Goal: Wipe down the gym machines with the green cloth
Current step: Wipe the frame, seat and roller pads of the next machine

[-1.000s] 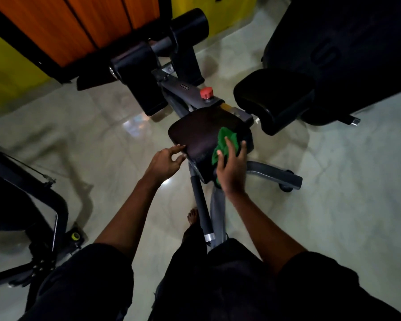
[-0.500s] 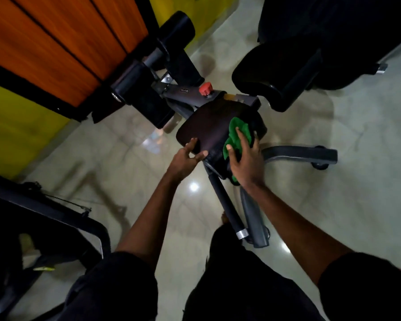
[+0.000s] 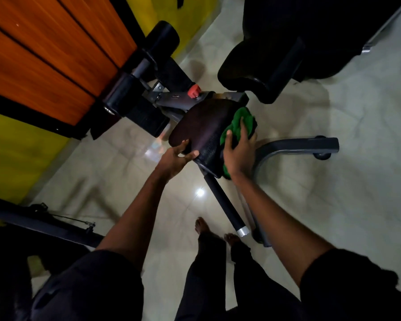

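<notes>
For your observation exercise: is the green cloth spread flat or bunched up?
Bunched: the green cloth shows rumpled folds under the right hand on the seat pad.

A dark short-sleeved top is worn, with the left sleeve (image 3: 95,283) and right sleeve (image 3: 350,281) loosely cut and the forearms left uncovered. The left hand (image 3: 175,158) and right hand (image 3: 239,154) are bare. Dark trousers (image 3: 208,276) are worn to the ankles, and both feet (image 3: 200,224) are bare on the floor.
</notes>
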`<state>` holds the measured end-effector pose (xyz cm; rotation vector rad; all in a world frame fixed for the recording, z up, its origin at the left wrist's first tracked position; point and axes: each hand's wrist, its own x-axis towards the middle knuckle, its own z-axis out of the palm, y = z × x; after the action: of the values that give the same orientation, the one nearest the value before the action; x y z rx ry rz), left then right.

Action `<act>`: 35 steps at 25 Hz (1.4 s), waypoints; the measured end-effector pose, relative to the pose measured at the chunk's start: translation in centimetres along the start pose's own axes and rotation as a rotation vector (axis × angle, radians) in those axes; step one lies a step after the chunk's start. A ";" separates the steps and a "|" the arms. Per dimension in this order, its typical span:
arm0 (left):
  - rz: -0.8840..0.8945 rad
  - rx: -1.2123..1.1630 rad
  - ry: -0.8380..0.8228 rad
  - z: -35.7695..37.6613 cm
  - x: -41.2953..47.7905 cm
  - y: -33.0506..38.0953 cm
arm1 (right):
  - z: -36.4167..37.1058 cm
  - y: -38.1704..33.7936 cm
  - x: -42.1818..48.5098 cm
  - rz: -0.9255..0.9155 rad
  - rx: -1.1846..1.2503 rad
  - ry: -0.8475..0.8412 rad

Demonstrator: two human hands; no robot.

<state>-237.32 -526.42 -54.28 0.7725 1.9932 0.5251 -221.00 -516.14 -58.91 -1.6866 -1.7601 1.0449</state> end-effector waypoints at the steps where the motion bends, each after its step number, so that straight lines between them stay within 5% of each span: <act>1: -0.001 0.007 -0.005 -0.2 0.1 0.0 | 0.2 0.7 -1.7 -0.012 0.001 -0.017; 6: 0.036 0.053 -0.009 -1.1 0.8 -1.3 | 0.4 -0.2 -1.0 0.110 0.049 0.027; 12: 0.102 0.120 -0.043 -2.3 1.4 -3.1 | 2.2 -1.0 -4.4 0.504 0.226 0.189; 21: 0.196 -0.165 -0.153 -4.7 3.6 -5.7 | 6.5 -3.1 -7.2 0.686 0.348 0.521; 27: 0.088 -0.241 -0.196 -5.9 4.7 -7.1 | 9.8 -5.0 -11.0 0.330 0.034 0.549; 33: 0.024 -0.369 -0.171 -8.6 3.8 -10.0 | 4.4 -1.7 -9.6 -0.657 -0.720 0.086; 35: -0.012 -0.395 -0.147 -9.0 3.3 -12.1 | 3.6 -2.5 -9.0 -0.807 -0.825 -0.019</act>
<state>-250.20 -533.30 -59.32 0.5360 1.6856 0.8015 -224.22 -525.58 -57.66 -1.0693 -2.7340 -0.0514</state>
